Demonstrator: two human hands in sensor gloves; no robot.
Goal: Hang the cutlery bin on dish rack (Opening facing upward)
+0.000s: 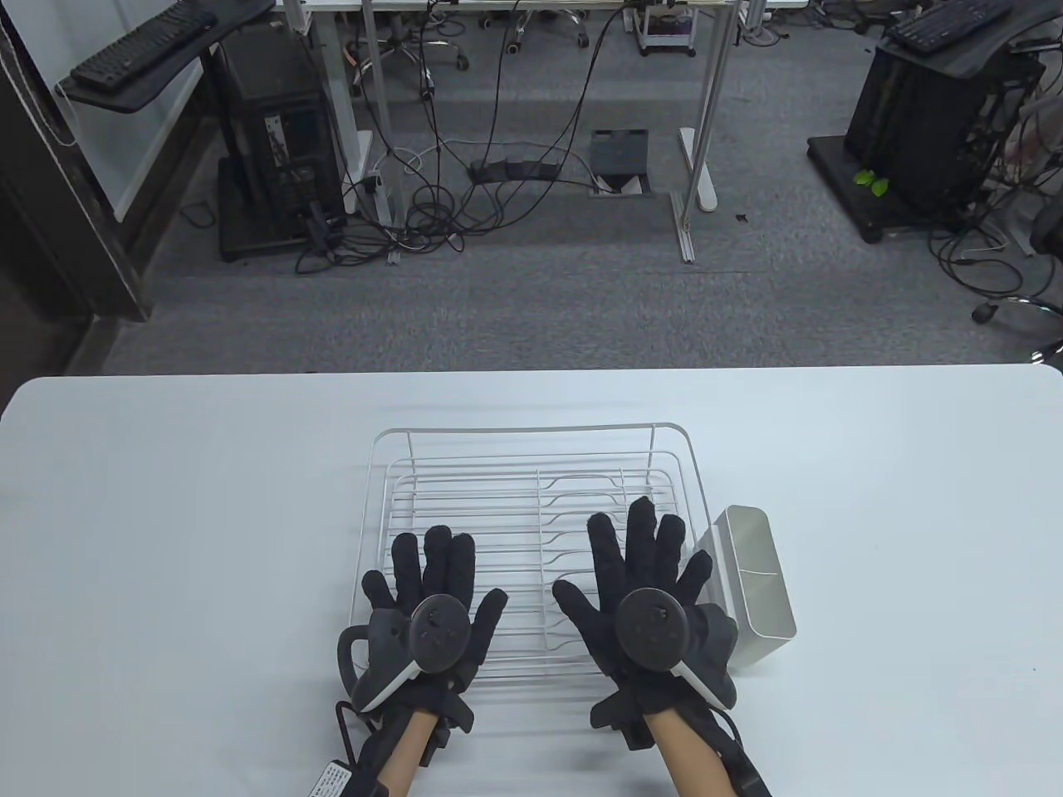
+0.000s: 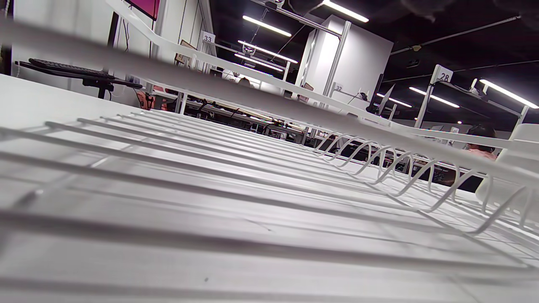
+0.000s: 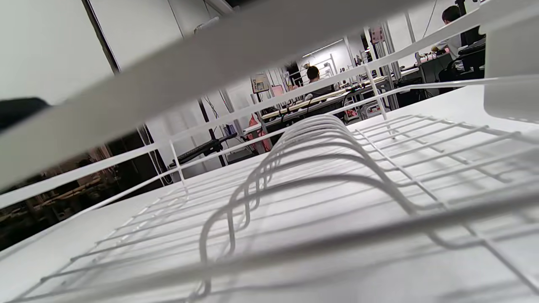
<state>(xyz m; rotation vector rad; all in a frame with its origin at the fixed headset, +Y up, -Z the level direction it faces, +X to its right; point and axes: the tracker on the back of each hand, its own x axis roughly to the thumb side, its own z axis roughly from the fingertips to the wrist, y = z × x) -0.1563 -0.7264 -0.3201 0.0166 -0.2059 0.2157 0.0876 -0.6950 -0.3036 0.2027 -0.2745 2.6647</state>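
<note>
A white wire dish rack (image 1: 531,465) stands on the white table, near the front middle. A white cutlery bin (image 1: 756,589) sits against the rack's right side, opening facing up, with a divider inside. Whether it hangs on the rim or stands on the table I cannot tell. My left hand (image 1: 436,581) lies flat with fingers spread over the rack's front left. My right hand (image 1: 644,556) lies flat with fingers spread over the rack's front right, just left of the bin. Both hands hold nothing. The wrist views show rack wires (image 2: 269,185) (image 3: 320,176) close up; the bin shows at the right edge (image 2: 516,164) (image 3: 509,71).
The table's far edge (image 1: 531,374) lies beyond the rack. Bare table top (image 1: 166,540) lies to the left of the rack and to the right of the bin (image 1: 930,540). Beyond are grey carpet, cables and desks.
</note>
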